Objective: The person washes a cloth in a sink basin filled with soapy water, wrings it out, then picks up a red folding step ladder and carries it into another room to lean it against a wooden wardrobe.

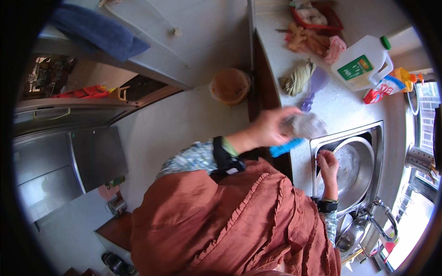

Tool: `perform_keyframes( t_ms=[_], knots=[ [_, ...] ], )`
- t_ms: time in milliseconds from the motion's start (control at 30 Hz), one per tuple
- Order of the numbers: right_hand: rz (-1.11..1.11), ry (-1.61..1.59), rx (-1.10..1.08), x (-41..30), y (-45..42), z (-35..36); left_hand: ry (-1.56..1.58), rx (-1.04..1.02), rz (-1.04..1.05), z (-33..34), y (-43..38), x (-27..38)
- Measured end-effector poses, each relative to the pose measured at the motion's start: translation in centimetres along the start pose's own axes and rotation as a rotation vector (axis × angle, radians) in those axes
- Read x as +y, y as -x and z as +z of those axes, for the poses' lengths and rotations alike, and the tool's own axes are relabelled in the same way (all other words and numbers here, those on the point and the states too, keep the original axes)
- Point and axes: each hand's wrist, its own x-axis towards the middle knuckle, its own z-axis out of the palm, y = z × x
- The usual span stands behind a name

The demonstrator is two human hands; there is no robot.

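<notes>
My left hand [274,127] grips a greyish, ridged item [309,126] above the counter edge; motion blur hides whether it is cloth or something stiffer. Just under that hand lies a bright blue cloth or sponge [286,147]. My right hand [327,163] hangs over the near side of the sink [378,129], fingers loosely curled, and I see nothing in it. Beside the right hand, a large round metal basin [370,162] sits in the sink with some cloudy water [348,169] in it.
On the counter are a twisted pale green rag [299,78], a purple tool [316,82], a white jug [359,63], a detergent bag [384,90], ginger [300,38] and a red basket [331,21]. The faucet [388,220] stands by the sink. A lined bin [230,86] is on the floor.
</notes>
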Motion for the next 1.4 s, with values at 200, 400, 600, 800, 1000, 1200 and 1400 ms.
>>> perform_keyframes(
  t_ms=[200, 400, 600, 800, 1000, 1200, 1400],
  knots=[
    [-0.05, -0.11, 0.039, 0.5, 0.4, 1.0, -0.18, 0.643, -0.406, -12.1, 13.6, 1.5],
    [-0.126, -0.15, -0.043, -1.8, 0.3, 2.7, -0.167, 1.11, -0.531, -15.7, 25.9, 1.2],
    [-0.197, -0.073, -0.156, -4.8, 0.8, 6.2, 0.044, 1.416, -0.735, -14.5, 35.9, -1.6],
    [-0.163, 0.04, -0.276, -7.3, 0.8, 12.5, 0.133, 1.513, -0.817, -14.9, 40.0, -2.9],
    [-0.146, 0.179, -0.361, -10.9, 0.0, 19.7, 0.094, 1.575, -0.779, -18.8, 44.5, -4.0],
    [-0.121, 0.285, -0.346, -12.6, -4.3, 23.3, 0.13, 1.748, -0.901, -18.8, 49.2, -4.9],
    [-0.145, 0.206, -0.219, -14.9, -11.7, 23.6, 0.021, 1.908, -1.08, -18.7, 53.7, -4.4]
  ],
)
